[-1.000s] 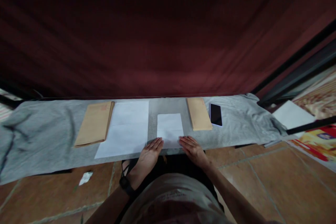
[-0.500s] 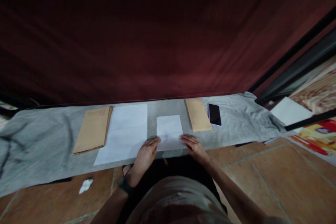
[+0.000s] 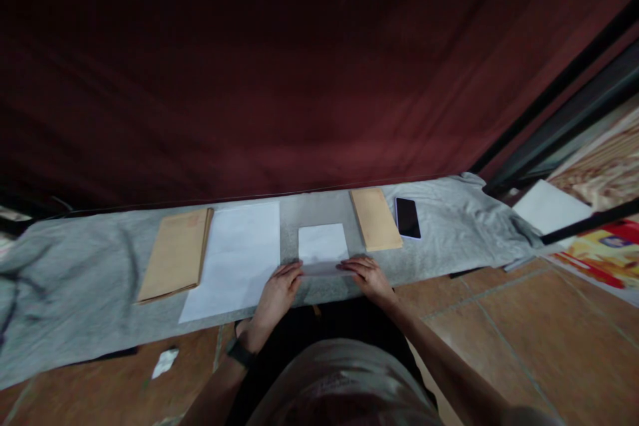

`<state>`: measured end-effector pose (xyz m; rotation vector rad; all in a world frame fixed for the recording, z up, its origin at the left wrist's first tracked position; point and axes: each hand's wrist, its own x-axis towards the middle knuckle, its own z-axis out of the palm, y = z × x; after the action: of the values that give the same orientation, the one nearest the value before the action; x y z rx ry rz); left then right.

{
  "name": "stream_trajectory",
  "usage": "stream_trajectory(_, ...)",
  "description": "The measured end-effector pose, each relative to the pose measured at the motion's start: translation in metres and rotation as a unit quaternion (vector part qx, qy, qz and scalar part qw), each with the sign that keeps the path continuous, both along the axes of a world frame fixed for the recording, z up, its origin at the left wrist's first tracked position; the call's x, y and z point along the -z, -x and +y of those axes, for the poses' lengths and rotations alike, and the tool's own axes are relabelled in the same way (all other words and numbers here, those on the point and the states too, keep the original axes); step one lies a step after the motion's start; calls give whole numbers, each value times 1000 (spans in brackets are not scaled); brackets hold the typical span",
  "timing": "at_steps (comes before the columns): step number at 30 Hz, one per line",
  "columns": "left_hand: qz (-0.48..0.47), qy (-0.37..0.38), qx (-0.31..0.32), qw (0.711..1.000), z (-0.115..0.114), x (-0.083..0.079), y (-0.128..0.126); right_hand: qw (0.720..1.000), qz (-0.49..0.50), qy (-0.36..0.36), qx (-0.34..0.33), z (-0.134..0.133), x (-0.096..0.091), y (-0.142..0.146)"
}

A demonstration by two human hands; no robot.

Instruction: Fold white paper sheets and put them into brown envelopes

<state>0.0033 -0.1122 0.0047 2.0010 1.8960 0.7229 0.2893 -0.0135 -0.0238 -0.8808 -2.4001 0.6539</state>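
A small white sheet of paper (image 3: 322,243) lies on the grey cloth in front of me, its near part bent up and over. My left hand (image 3: 282,285) grips the left end of that raised part, fingers closed on it. On the other end, my right hand (image 3: 368,275) pinches the paper the same way. To the left lies larger white paper (image 3: 244,256), with a stack of brown envelopes (image 3: 174,249) overlapping its left edge. Beyond my right hand is a smaller stack of brown envelopes (image 3: 376,218), and beside it a phone (image 3: 408,218) with a dark screen.
The grey cloth (image 3: 80,279) covers a long narrow surface against a dark red curtain-like sheet (image 3: 279,93). Dark bars (image 3: 564,96) stand at the right, near a white sheet (image 3: 552,210) and a red and yellow package (image 3: 604,253). A crumpled tissue (image 3: 164,362) lies on the tiled floor.
The near part of the small paper, flat before, is now lifted and bent away from me between both hands. My hands have barely shifted.
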Motion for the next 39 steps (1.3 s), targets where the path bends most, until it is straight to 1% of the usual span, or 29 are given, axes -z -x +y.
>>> stream_trajectory(2,-10,13,-29,999,6,-2,-1,1000,-9,7,23,5,-3,5)
stream_trajectory(6,-44,63,-88,993,21,-7,-2,995,-12,33,96,14,-7,16)
stream_trajectory(12,-60,68,-130,987,40,-13,-2,987,-19,52,150,24,-9,32)
stream_trajectory(19,-66,82,-167,980,52,-16,-2,973,-55,59,217,28,-9,45)
stream_trajectory(25,-40,116,-198,972,57,-19,-7,961,-95,55,255,28,-11,55)
stream_trajectory(30,4,151,-222,963,66,-25,-10,949,-126,40,285,30,-13,65)
stream_trajectory(35,48,178,-236,954,74,-31,-13,945,-139,13,297,32,-14,72)
stream_trajectory(39,76,189,-241,949,78,-32,-16,941,-152,-2,303,32,-15,79)
